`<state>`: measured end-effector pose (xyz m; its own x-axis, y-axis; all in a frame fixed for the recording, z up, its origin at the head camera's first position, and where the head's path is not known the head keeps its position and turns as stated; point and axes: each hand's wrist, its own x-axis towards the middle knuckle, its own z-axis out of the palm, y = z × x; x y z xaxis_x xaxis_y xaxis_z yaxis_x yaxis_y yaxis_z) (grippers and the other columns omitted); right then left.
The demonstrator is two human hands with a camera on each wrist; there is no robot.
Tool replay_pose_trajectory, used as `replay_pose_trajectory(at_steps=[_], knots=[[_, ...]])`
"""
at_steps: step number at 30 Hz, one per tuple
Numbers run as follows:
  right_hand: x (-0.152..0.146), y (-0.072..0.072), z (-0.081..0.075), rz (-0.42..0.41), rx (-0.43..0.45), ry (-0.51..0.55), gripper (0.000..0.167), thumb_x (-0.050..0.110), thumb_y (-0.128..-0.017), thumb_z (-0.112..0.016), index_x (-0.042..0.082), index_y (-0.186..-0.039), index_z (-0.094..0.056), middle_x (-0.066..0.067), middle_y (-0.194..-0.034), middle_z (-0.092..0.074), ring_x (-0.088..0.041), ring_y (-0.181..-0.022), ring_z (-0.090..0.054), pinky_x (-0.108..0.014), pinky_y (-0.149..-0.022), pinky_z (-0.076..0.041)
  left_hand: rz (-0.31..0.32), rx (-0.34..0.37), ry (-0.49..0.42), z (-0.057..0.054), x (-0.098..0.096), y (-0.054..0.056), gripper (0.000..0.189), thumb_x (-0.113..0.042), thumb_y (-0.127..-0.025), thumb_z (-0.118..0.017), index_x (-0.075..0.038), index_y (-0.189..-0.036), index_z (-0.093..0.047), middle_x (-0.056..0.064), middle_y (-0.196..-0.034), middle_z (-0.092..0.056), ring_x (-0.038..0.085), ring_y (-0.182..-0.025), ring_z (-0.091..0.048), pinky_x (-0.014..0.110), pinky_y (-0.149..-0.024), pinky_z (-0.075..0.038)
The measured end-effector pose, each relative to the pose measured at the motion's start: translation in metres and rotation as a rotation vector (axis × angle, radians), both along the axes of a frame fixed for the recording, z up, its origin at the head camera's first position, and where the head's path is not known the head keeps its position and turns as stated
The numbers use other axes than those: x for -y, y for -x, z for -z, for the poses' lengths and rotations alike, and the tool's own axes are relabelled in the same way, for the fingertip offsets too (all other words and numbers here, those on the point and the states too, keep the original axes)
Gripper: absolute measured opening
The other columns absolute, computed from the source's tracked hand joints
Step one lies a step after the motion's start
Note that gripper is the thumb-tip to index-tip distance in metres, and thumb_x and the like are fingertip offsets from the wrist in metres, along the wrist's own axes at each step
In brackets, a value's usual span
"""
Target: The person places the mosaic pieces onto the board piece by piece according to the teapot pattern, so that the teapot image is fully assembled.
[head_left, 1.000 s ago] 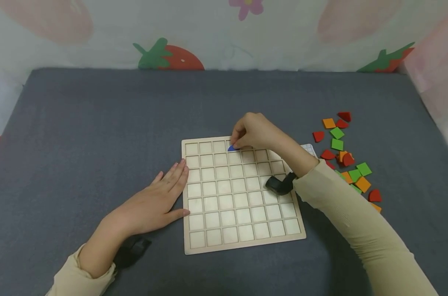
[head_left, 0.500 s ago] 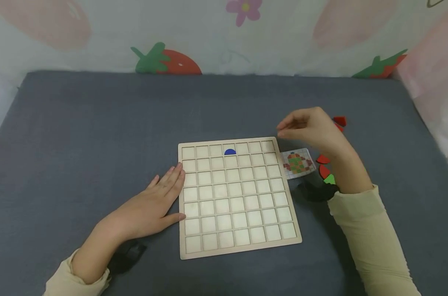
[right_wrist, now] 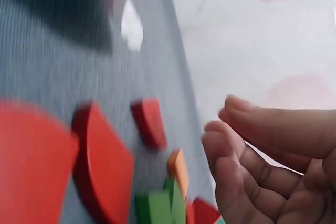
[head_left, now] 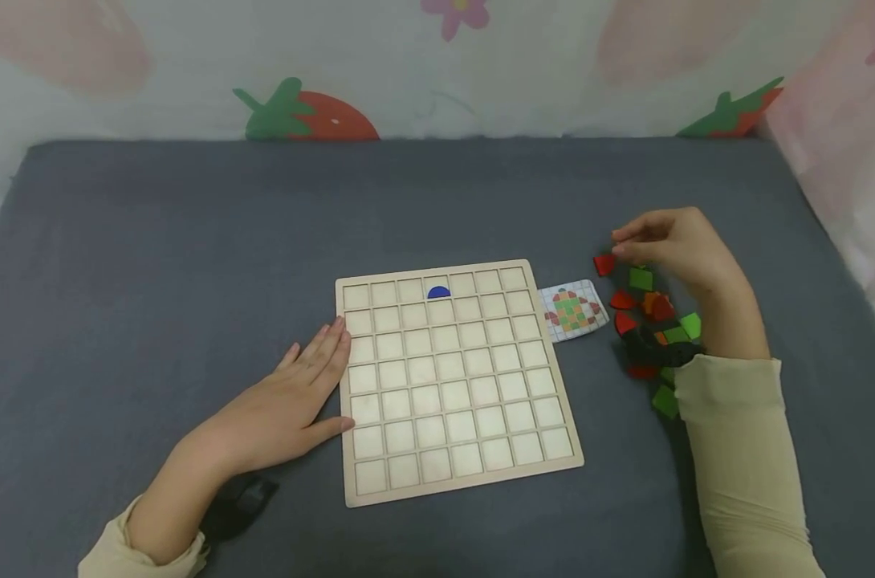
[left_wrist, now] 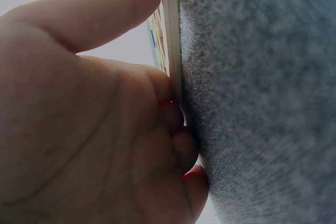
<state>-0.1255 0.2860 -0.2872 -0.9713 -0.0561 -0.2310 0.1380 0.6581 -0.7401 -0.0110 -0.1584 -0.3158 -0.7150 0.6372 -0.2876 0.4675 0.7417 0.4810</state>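
The right hand [head_left: 679,245] hangs above loose, flat coloured tiles [head_left: 641,279], thumb and fingertips bent toward each other across a narrow gap, nothing seen between them. For a clean pick, best to come straight down and pinch 1 tile by opposite edges, without brushing its neighbours; a small, flat red tile [head_left: 604,265] lies nearest the fingertips. The left hand [head_left: 278,413] lies flat against the left edge of 1 square, pale wooden grid board [head_left: 449,366]; light, steady pressure there should stop it sliding.

Counts: 7 rows of 7 cells, 49 in all; 1 blue half-round tile [head_left: 439,292] in the top row's 4th cell from the left; 1 white printed card [head_left: 573,309] at the board's right edge; at least 5 red, 5 green and 2 orange tiles, others perhaps hidden.
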Motion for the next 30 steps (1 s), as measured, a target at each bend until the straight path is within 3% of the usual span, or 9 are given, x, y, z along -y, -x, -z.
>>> replay_pose_trajectory(at_steps=[8,15,20,26,30], knots=[[-0.013,0.003,0.012,0.146,-0.126,-0.023,0.031,0.015,-0.089,-0.066,-0.01,-0.108,-0.064,0.015,-0.086,-0.06,-0.003,-0.069,-0.058,-0.019,-0.063,-0.049,-0.001,-0.02,0.005,0.001,0.001,-0.001,0.085,-0.04,-0.095,-0.054,0.001,-0.15,-0.005,0.016,-0.156,0.007,0.032,-0.143,0.001,0.055,-0.11,-0.012],[-0.015,0.008,0.011,0.124,-0.094,-0.12,0.033,0.02,-0.09,-0.066,-0.006,-0.111,-0.065,0.007,-0.089,-0.066,0.0,-0.072,-0.055,-0.025,-0.071,-0.046,0.008,-0.028,0.007,0.002,0.0,0.0,0.084,-0.04,-0.095,-0.054,0.002,-0.15,-0.005,0.017,-0.156,0.007,0.032,-0.143,0.001,0.055,-0.11,-0.012],[-0.013,0.019,0.01,0.083,-0.035,-0.201,0.032,0.019,-0.091,-0.064,-0.004,-0.113,-0.065,-0.003,-0.091,-0.069,-0.01,-0.078,-0.056,-0.039,-0.079,-0.044,0.009,-0.029,0.006,0.002,0.0,0.002,0.085,-0.041,-0.095,-0.053,0.001,-0.15,-0.005,0.016,-0.156,0.007,0.031,-0.143,0.001,0.055,-0.111,-0.012],[-0.013,0.028,0.012,0.081,-0.002,-0.22,0.034,0.015,-0.088,-0.067,-0.007,-0.113,-0.063,-0.005,-0.083,-0.066,-0.032,-0.097,-0.051,-0.05,-0.088,-0.04,0.013,-0.032,0.007,0.004,-0.001,0.003,0.084,-0.04,-0.095,-0.053,0.002,-0.15,-0.005,0.017,-0.156,0.006,0.032,-0.143,0.0,0.055,-0.11,-0.012],[-0.014,0.029,0.012,0.069,0.021,-0.239,0.035,0.013,-0.086,-0.068,-0.008,-0.113,-0.062,-0.012,-0.088,-0.066,-0.037,-0.102,-0.049,-0.055,-0.092,-0.037,0.012,-0.031,0.007,0.004,-0.001,0.003,0.084,-0.04,-0.095,-0.054,0.002,-0.15,-0.006,0.017,-0.156,0.005,0.032,-0.143,0.0,0.055,-0.11,-0.012]])
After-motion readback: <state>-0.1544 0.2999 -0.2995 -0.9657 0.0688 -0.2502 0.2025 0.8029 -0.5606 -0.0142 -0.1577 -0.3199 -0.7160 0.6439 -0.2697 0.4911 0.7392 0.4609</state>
